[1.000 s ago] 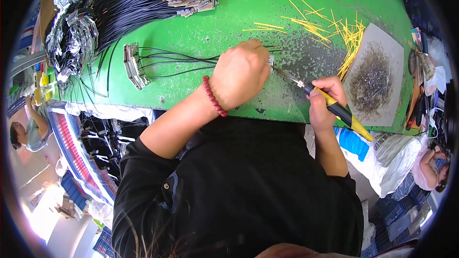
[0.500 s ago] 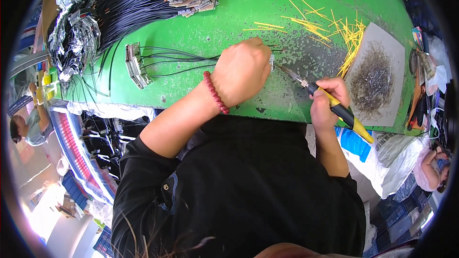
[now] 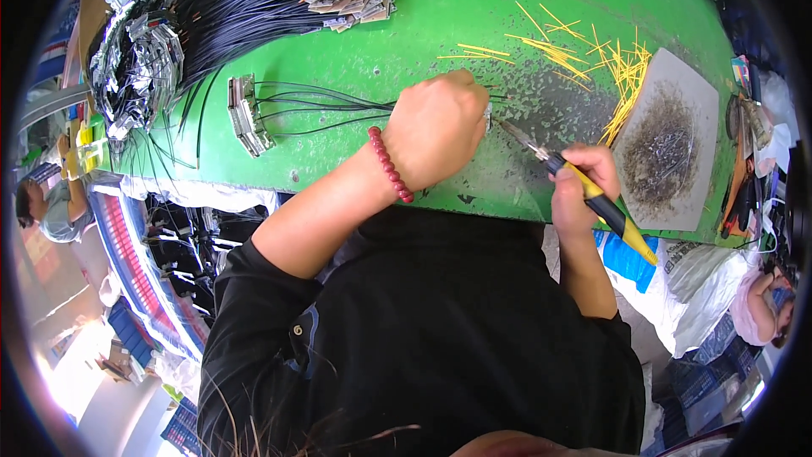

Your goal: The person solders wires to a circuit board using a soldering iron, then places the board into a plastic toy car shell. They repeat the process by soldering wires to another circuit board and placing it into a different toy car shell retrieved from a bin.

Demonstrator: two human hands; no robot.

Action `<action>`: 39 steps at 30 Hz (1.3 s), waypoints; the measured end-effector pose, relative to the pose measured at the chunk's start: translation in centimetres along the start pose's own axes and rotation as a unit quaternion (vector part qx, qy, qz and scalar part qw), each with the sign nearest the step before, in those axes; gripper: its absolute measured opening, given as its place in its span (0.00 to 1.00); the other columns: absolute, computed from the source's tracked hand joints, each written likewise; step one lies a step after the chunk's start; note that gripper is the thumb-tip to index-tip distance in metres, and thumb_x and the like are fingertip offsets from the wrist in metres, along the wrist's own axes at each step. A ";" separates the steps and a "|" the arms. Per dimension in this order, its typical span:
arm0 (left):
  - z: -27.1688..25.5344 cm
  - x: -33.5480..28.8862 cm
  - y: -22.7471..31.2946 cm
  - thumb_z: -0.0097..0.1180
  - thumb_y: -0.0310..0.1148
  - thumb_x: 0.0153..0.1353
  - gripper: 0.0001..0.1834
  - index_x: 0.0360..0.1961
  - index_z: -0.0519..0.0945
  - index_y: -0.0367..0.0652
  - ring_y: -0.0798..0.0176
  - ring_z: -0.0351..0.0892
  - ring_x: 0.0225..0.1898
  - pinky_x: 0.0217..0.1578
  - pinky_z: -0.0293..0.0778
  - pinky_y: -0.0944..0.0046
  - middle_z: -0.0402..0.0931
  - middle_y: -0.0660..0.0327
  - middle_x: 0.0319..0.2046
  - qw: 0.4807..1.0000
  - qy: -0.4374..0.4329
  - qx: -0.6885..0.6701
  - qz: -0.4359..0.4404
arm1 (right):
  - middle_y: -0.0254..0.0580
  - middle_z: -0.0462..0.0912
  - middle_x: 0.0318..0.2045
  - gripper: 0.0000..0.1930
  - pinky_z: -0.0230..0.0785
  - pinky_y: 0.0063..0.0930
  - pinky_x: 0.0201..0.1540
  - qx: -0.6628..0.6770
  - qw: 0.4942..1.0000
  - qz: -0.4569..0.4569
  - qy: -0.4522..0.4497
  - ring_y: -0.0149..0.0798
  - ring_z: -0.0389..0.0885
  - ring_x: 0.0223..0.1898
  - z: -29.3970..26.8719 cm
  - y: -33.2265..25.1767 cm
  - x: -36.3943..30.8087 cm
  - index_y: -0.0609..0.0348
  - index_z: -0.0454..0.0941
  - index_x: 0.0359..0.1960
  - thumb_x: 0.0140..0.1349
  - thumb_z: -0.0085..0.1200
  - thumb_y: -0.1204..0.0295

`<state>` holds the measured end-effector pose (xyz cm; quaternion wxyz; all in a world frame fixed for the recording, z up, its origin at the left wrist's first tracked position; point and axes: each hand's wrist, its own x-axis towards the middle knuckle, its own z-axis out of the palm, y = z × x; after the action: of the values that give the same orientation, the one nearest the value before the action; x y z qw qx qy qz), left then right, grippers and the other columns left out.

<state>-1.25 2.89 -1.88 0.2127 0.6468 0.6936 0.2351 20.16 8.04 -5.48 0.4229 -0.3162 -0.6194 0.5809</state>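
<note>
My left hand (image 3: 441,129) is closed, knuckles up, over several thin black wires (image 3: 330,105) on the green table. Its fingertips are hidden beneath it, and a small silver part (image 3: 488,116) peeks out at its right side. The far ends of those wires join a row of flat metal-cased pieces (image 3: 247,116) on the left. In my right hand (image 3: 585,189) is a yellow and black soldering iron (image 3: 597,200), gripped like a pen. Its tip points left, close beside the silver part; whether they touch I cannot tell.
Thin yellow sticks (image 3: 622,76) lie scattered at the far right. Next to them rests a grey board (image 3: 668,89) with a dark, dirty patch. A large bundle of black cables (image 3: 245,13) fills the far left. Hand tools (image 3: 748,161) lie along the right edge.
The whole view has shifted slightly. The rear end of the soldering iron sits a little lower, with its tip still beside the silver part. My left hand keeps its hold.
</note>
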 end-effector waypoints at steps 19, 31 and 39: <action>-0.6 -0.2 -0.5 0.59 0.27 0.48 0.04 0.22 0.76 0.38 0.49 0.76 0.30 0.32 0.73 0.55 0.75 0.54 0.26 0.998 0.000 -0.033 0.048 | 0.40 0.79 0.22 0.13 0.67 0.18 0.25 -0.102 0.993 0.057 -0.015 0.27 0.76 0.22 1.2 -2.0 1.5 0.63 0.71 0.50 0.65 0.51 0.72; -2.1 -1.4 0.9 0.61 0.25 0.50 0.04 0.28 0.78 0.38 0.53 0.78 0.29 0.32 0.75 0.60 0.79 0.55 0.29 0.984 0.087 -0.143 0.056 | 0.39 0.82 0.27 0.17 0.71 0.20 0.30 -0.123 0.985 -0.108 -0.058 0.27 0.80 0.27 4.7 -1.8 5.0 0.57 0.75 0.45 0.53 0.58 0.84; -1.6 -1.5 0.6 0.58 0.24 0.53 0.03 0.28 0.77 0.35 0.54 0.78 0.27 0.28 0.72 0.61 0.77 0.54 0.24 0.982 0.104 -0.158 0.011 | 0.44 0.80 0.36 0.16 0.77 0.24 0.36 -0.060 0.996 -0.069 -0.012 0.35 0.84 0.35 4.4 -1.7 3.3 0.64 0.72 0.47 0.56 0.57 0.84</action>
<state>-1.61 1.36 -0.22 0.2363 0.5848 0.6588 0.4101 14.91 8.77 -3.17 0.4349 -0.2901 -0.6784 0.5162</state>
